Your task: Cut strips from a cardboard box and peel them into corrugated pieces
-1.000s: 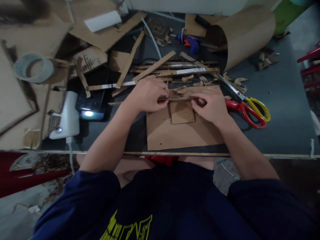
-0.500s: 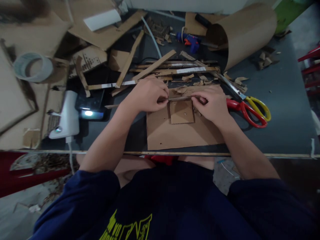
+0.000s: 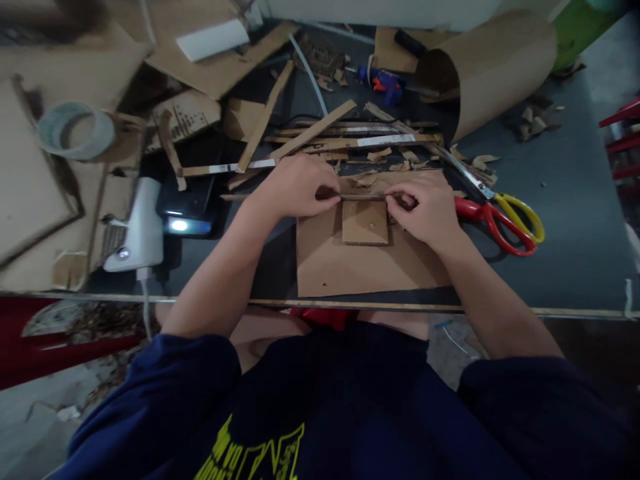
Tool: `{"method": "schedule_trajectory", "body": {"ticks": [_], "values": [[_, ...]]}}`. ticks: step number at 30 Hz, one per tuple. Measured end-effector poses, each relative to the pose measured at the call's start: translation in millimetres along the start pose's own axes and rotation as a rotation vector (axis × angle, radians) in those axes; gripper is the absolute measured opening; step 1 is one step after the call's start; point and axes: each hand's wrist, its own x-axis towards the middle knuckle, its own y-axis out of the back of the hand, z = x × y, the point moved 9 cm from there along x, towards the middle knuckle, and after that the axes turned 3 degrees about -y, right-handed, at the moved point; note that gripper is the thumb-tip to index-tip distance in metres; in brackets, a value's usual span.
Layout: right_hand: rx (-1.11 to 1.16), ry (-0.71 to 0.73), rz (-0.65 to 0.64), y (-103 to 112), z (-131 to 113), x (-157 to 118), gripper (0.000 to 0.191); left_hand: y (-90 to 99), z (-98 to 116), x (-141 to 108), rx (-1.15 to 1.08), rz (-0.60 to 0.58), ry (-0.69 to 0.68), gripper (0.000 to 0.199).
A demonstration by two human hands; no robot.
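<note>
Between my two hands runs a thin cardboard strip (image 3: 364,197), held along the far edge of a small cardboard square (image 3: 365,223). My left hand (image 3: 305,185) pinches the strip at its left, thumb and fingertips together. At the strip's right part, my right hand (image 3: 423,203) has its fingers closed on it. The small square lies on a larger cardboard sheet (image 3: 330,270), which rests at the table's front edge. Part of the strip and the sheet's far corners are hidden by my hands.
Scissors (image 3: 515,223) with red and yellow handles lie right of my right hand. Behind are cardboard strips (image 3: 320,130), a blue glue gun (image 3: 387,83) and a rolled cardboard tube (image 3: 505,73). Leftward are a tape roll (image 3: 103,133), a white device (image 3: 145,227) and a phone (image 3: 187,227).
The view has shifted slightly, so the table items appear a little further right. Both hands keep hold of the strip in nearly the same place.
</note>
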Motion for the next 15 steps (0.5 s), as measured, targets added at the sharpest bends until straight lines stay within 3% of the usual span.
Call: {"method": "schedule_trajectory", "body": {"ticks": [10,12,15], "values": [[-0.049,-0.045,0.003,6,1,0,0.016,-2.6,-13,2,-0.131,0.105,0.014,0.031],[-0.126,-0.061,0.005,25,-4,0,0.017,-1.2,-12,2,-0.146,0.119,0.011,0.031],[-0.218,-0.224,0.12,80,6,-10,0.028,8.6,-11,1,-0.157,0.181,0.039,0.029]]}}
